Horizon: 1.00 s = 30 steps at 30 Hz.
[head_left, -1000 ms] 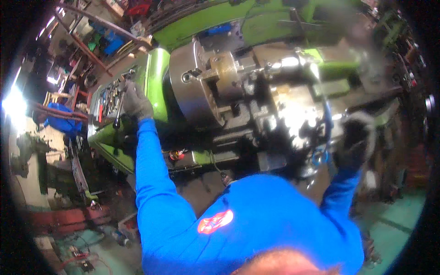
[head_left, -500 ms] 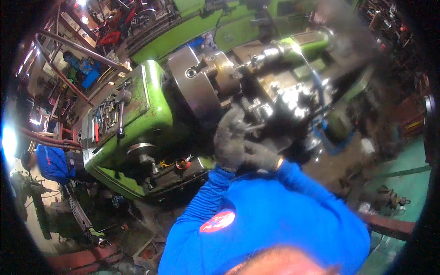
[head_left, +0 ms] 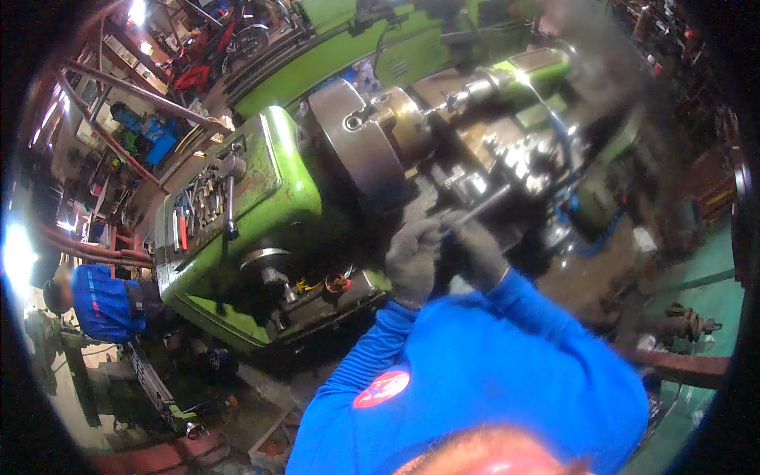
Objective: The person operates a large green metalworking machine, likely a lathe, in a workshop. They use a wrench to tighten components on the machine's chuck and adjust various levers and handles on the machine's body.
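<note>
Both my hands wear grey gloves and meet in front of my chest, close below the lathe chuck. My left hand (head_left: pixel 415 257) is closed, with some fingers reaching up toward the chuck; what lies in it is hidden. Against it, my right hand (head_left: pixel 480 252) is closed at the near end of a slim metal rod (head_left: pixel 489 203), which points up and to the right. The large steel chuck (head_left: pixel 358 146) holds a round metal workpiece (head_left: pixel 406 125). The tool post (head_left: pixel 467 182) sits just beyond the rod.
The green lathe headstock (head_left: pixel 289 170) stands left, with hand tools (head_left: pixel 202 198) on top and a lever (head_left: pixel 277 285) in front. At the upper right is the green tailstock (head_left: pixel 530 67). A blue coiled hose (head_left: pixel 598 237) hangs right. Another person in blue (head_left: pixel 107 302) is far left.
My hands have drawn closer together, and the rod now shows longer, pointing up and right from them. The whole view has shifted slightly, moving the lathe to the right in the picture.
</note>
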Motion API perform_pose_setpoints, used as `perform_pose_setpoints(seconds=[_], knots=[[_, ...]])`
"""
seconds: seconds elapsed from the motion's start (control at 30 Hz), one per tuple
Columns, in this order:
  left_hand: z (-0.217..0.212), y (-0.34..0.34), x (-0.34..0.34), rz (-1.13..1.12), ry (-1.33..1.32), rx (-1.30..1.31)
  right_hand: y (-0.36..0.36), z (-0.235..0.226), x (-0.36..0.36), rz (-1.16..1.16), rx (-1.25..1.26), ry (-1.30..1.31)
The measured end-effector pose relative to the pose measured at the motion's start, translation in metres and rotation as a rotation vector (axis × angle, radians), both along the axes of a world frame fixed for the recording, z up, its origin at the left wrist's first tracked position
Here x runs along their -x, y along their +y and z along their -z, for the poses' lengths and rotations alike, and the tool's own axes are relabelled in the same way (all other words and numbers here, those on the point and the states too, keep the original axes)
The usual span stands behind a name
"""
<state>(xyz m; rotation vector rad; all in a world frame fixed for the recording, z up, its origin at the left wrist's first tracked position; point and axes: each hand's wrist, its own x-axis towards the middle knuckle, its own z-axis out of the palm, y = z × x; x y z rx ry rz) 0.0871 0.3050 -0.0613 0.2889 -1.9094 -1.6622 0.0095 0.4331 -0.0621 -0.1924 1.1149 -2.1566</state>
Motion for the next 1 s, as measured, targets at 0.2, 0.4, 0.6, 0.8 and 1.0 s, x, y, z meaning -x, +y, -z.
perform_pose_setpoints(seconds=[0.2, 0.4, 0.6, 0.8, 1.0], knots=[[-0.026, -0.064, 0.047, -0.252, 0.135, 0.680, -0.010, 0.023, 0.049, 0.078, 0.048, -0.335], [-0.065, -0.201, 0.081, -0.593, -0.052, 1.064, -0.036, 0.083, 0.127, 0.179, -0.145, -0.069], [-0.065, -0.268, 0.089, -0.626, -0.422, 1.402, -0.073, 0.103, 0.193, 0.329, -0.145, -0.180], [-0.068, -0.261, 0.097, -0.619, -0.410, 1.412, -0.086, 0.195, 0.272, 0.433, -0.703, 0.900], [-0.064, -0.263, 0.100, -0.613, -0.398, 1.381, -0.111, 0.225, 0.329, 0.524, -0.754, 0.893]])
